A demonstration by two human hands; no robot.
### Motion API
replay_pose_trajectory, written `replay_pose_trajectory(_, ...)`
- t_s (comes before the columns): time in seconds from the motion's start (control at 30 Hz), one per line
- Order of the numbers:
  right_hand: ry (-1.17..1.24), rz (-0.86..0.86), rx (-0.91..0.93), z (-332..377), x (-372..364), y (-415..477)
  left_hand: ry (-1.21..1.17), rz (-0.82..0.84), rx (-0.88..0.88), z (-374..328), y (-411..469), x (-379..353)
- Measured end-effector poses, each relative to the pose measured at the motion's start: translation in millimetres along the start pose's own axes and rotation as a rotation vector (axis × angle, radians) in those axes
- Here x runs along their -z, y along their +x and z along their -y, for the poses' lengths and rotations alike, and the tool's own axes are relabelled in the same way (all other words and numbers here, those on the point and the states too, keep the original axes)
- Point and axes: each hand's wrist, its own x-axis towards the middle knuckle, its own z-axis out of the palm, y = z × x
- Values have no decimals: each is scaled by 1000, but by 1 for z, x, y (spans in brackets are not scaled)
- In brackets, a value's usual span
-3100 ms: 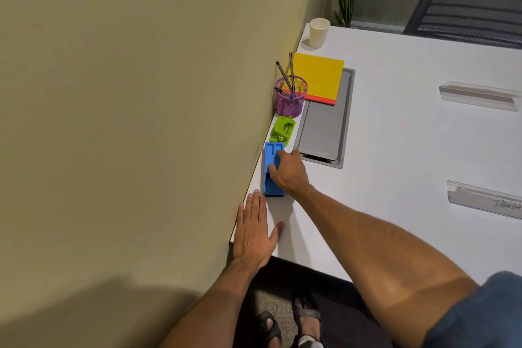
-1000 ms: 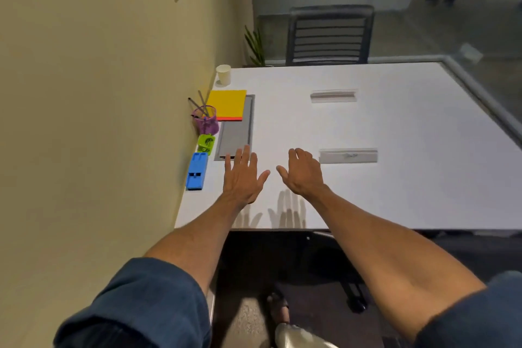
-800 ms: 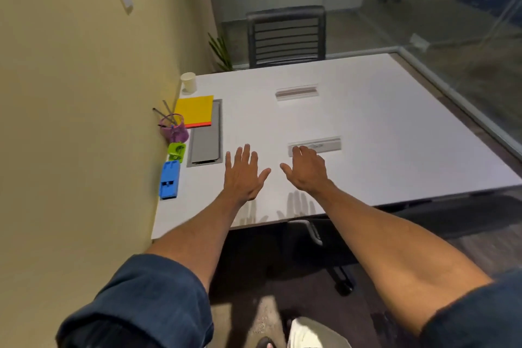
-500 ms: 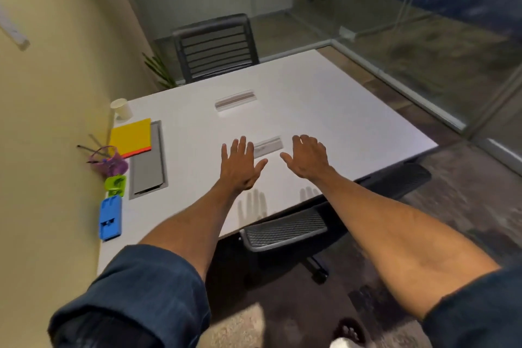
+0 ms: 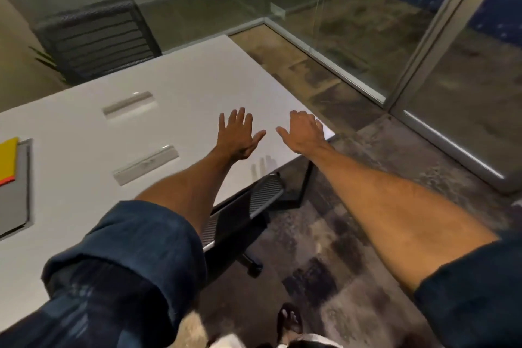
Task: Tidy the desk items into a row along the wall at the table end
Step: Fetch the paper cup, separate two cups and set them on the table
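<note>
Holding nothing, fingers (image 5: 240,119) open, left hand (image 5: 237,137) and right hand (image 5: 303,133) hover far from yellow pad (image 5: 8,159).

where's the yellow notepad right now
Head view: the yellow notepad is cut off at the frame's far left edge, on the white table, partly over the grey hatch.

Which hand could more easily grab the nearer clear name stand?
Probably the left. The left hand hovers open nearer that name stand; the right hand, also open, sits farther off by a corner of the table.
</note>
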Motion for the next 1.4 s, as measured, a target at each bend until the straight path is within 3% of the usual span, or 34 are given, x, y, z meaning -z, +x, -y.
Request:
replay_pose_trajectory(0.27,35,-17,-157,-132,18,56,10,25,-150,-113,123,-1)
replay_pose_trajectory(0.6,41,4,-142,-235,19,183,-33,60,-103,-172,267,-18)
replay_pose_trajectory(0.9,-5,50,44,-281,24,327,-76,99,43,-197,395,-21)
replay_pose_trajectory(1.27,-117,125,393,-329,41,539,-73,108,358,-229,545,-25)
replay_pose_trajectory(1.4,-114,169,415,-331,47,583,-116,83,402,-230,581,-24)
